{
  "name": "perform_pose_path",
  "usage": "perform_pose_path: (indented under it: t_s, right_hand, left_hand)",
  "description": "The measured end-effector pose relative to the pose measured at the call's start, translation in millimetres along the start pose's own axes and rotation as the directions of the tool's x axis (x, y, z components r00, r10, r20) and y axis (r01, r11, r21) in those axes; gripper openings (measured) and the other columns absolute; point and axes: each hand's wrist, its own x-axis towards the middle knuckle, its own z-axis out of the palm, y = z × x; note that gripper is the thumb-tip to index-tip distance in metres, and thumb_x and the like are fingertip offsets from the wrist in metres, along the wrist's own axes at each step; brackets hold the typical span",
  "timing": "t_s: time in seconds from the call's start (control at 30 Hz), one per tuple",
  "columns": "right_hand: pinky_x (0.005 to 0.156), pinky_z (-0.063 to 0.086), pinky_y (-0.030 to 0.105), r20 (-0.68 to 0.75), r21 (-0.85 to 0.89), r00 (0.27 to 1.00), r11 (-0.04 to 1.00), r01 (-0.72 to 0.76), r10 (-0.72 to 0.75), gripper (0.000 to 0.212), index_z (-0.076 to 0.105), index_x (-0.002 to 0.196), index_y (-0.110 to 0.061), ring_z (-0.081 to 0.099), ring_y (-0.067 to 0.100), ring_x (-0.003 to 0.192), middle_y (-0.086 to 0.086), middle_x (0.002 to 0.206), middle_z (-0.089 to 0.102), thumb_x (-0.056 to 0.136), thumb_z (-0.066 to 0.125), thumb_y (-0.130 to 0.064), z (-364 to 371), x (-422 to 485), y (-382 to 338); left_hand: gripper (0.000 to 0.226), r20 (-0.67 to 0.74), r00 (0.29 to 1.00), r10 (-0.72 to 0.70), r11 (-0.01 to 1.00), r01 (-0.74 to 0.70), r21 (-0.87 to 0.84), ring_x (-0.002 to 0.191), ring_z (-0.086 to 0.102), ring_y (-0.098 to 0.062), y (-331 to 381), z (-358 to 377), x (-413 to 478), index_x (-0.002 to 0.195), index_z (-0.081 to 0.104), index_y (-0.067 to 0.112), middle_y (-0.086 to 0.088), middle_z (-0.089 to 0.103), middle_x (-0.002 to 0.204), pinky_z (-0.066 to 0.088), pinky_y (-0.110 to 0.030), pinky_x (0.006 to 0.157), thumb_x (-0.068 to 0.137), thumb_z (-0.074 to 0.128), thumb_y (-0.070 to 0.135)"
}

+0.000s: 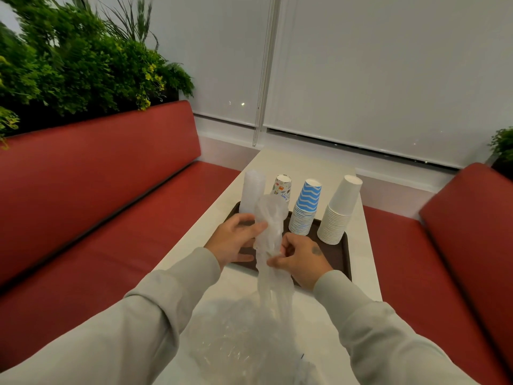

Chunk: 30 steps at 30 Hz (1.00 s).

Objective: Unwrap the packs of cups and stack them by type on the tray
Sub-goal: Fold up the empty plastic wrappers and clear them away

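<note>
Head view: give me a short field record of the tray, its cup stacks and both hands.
base: dark brown rectangular tray on white table
stacks on tray, left to right: clear plastic cups; multicoloured patterned paper cups; blue-and-white wavy paper cups; plain white paper cups
left hand: grips clear plastic wrapper
right hand: pinches same wrapper
near table edge: crumpled clear wrappers

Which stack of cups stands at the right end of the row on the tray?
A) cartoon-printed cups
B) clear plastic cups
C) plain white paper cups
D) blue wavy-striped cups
C: the plain white paper cups stand rightmost on the brown tray, with the blue wavy-striped cups next to them on their left.
</note>
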Motion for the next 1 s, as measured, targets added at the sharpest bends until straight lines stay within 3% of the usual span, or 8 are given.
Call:
perform_pose_path:
  t_s: [0.2,0.33,0.43,0.5,0.57,0.7,0.87,1.0]
  right_hand:
    - [0.067,0.045,0.029,-0.008,-0.197,1.0,0.98,0.019,-0.021,0.026,0.047,0.071,-0.022,0.049,0.018,0.072,-0.002,0.076,0.053,0.082,0.067,-0.01,1.3,0.9,-5.4]
    - [0.069,0.045,0.031,-0.048,-0.321,0.998,0.947,0.026,-0.044,0.02,0.042,0.081,-0.022,0.055,0.03,0.084,0.007,0.092,0.058,0.087,0.055,-0.008,10.9,2.1,-8.6]
    - [0.081,0.051,0.036,0.016,-0.365,0.997,0.928,0.075,-0.074,0.022,0.046,0.099,-0.025,0.057,0.033,0.093,0.006,0.102,0.058,0.087,0.059,-0.013,16.7,-0.5,-9.7]
    - [0.077,0.052,0.034,0.078,-0.327,0.993,0.938,0.112,-0.092,0.031,0.051,0.105,-0.029,0.059,0.023,0.087,-0.002,0.094,0.058,0.083,0.073,-0.034,14.8,-6.0,-10.1]
    - [0.068,0.05,0.031,0.008,-0.217,0.991,0.967,0.131,-0.132,0.033,0.057,0.094,-0.032,0.056,0.012,0.074,-0.007,0.08,0.058,0.076,0.076,-0.052,9.7,-9.4,-11.5]
    - [0.07,0.051,0.034,-0.324,0.051,0.936,0.986,0.16,-0.135,0.019,0.062,0.08,-0.027,0.053,0.011,0.068,-0.002,0.075,0.061,0.083,0.075,-0.04,-2.2,-3.2,-15.9]
    - [0.071,0.049,0.024,-0.334,0.042,0.927,0.979,0.199,-0.174,0.03,0.06,0.097,-0.031,0.052,0.007,0.077,-0.008,0.091,0.056,0.079,0.079,-0.044,-3.1,1.7,-24.0]
    - [0.075,0.049,0.026,-0.318,0.023,0.931,0.98,0.196,-0.179,0.014,0.063,0.087,-0.028,0.054,0.006,0.081,-0.007,0.091,0.058,0.086,0.075,-0.036,2.8,3.3,-26.5]
  left_hand:
    - [0.063,0.007,1.0,0.006,0.996,-0.007,0.094,0.109,0.065,-0.018,10.5,5.1,-2.3,0.13,0.045,0.037,0.007,0.064,0.121,0.055,-0.052,0.092,0.078,0.077,0.048]
    - [0.047,0.001,1.0,0.002,0.994,-0.002,0.107,0.101,0.07,-0.018,9.5,11.5,-1.7,0.118,0.053,0.035,0.007,0.072,0.112,0.058,-0.047,0.089,0.079,0.076,0.048]
    - [0.026,-0.053,0.998,0.03,0.995,-0.025,0.096,0.093,0.073,-0.023,8.8,12.9,2.5,0.116,0.064,0.018,-0.004,0.074,0.109,0.062,-0.041,0.079,0.093,0.067,0.03]
    - [0.019,-0.102,0.994,0.025,0.999,-0.021,0.041,0.091,0.074,-0.029,10.5,8.3,4.4,0.111,0.066,0.006,-0.014,0.074,0.105,0.062,-0.039,0.071,0.099,0.059,0.018]
    - [0.019,-0.093,0.996,-0.003,0.999,0.0,-0.032,0.093,0.073,-0.033,14.5,2.2,5.1,0.111,0.066,0.002,-0.019,0.073,0.105,0.062,-0.045,0.075,0.1,0.055,0.014]
    - [0.021,-0.062,0.998,-0.03,0.994,0.023,-0.103,0.089,0.072,-0.034,20.5,-4.2,3.0,0.107,0.069,0.004,-0.023,0.072,0.106,0.061,-0.049,0.079,0.099,0.049,0.005]
    - [0.03,-0.029,0.999,-0.02,0.997,0.018,-0.07,0.095,0.07,-0.04,24.1,-0.9,0.5,0.113,0.067,0.001,-0.027,0.069,0.109,0.06,-0.051,0.079,0.09,0.048,-0.006]
    - [0.023,0.017,1.0,-0.006,0.998,0.007,-0.059,0.093,0.071,-0.036,28.4,0.3,-1.0,0.113,0.067,-0.001,-0.025,0.07,0.108,0.06,-0.051,0.078,0.093,0.062,0.01]
